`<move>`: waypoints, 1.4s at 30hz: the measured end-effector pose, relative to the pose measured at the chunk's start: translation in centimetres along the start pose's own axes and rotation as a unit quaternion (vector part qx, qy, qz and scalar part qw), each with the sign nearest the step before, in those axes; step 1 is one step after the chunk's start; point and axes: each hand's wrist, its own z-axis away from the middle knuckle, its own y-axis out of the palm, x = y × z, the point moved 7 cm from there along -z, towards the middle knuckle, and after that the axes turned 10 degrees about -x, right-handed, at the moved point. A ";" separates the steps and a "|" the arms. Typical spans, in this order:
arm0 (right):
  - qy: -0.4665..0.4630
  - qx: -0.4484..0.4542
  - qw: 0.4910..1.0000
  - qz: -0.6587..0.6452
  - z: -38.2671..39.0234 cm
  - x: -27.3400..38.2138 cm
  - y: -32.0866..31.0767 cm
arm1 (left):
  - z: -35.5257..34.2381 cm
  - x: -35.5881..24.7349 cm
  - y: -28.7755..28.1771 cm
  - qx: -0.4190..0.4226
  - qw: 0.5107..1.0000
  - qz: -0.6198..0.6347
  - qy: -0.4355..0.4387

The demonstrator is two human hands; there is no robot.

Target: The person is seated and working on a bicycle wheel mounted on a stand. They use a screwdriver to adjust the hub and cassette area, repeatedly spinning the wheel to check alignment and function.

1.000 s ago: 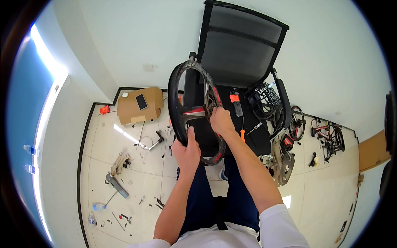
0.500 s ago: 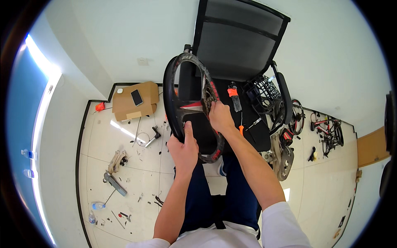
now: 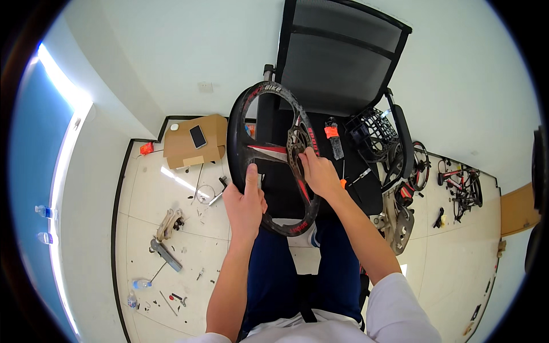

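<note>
A black and red spoked bicycle wheel (image 3: 269, 150) is held upright and tilted above the seat of a black mesh-back chair (image 3: 344, 63). My left hand (image 3: 246, 203) grips the wheel's near left side, thumb raised along it. My right hand (image 3: 320, 174) is closed on the metal disc (image 3: 295, 141) at the hub. On the seat, right of the wheel, lie a dark plastic bottle with an orange label (image 3: 337, 150), an orange-handled screwdriver (image 3: 343, 182), a thin tool (image 3: 357, 177) and a black plastic crate (image 3: 372, 132).
Left on the tiled floor lie cardboard (image 3: 180, 143) with a phone (image 3: 198, 136), metal parts (image 3: 166, 256), small tools and water bottles (image 3: 142, 283). Right are loose wheels (image 3: 420, 166), metal parts (image 3: 400, 228) and a bicycle frame (image 3: 460, 191). Walls stand behind and left.
The wheel has turned so more of the disc and rim face shows. My left hand has shifted left and slightly up; my right hand moved slightly right, still on the hub area.
</note>
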 end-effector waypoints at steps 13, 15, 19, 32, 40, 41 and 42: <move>0.308 -0.018 0.921 -0.237 3.8 -4.3 -0.8 | -1.1 2.4 -3.3 -0.019 1.000 0.001 0.016; 0.317 -0.008 0.894 -0.318 4.5 -3.3 0.1 | -0.7 2.7 -4.0 -0.009 1.000 -0.010 0.016; 0.275 0.005 0.904 -0.328 3.8 -2.6 0.6 | -0.3 2.6 -3.6 0.026 0.999 0.010 0.044; 0.208 -0.002 0.964 -0.165 2.9 0.3 -0.5 | 2.6 3.4 -3.8 0.075 0.995 0.014 0.070; 0.232 -0.002 0.961 -0.149 3.0 1.2 -0.6 | 2.2 3.0 -4.0 0.078 0.994 0.007 0.080; 0.247 0.001 0.957 -0.151 3.4 1.2 -0.5 | 2.2 3.5 -4.6 0.070 0.995 0.009 0.071; 0.262 0.003 0.953 -0.153 3.8 1.4 -0.4 | 2.2 4.0 -5.1 0.062 0.996 0.012 0.061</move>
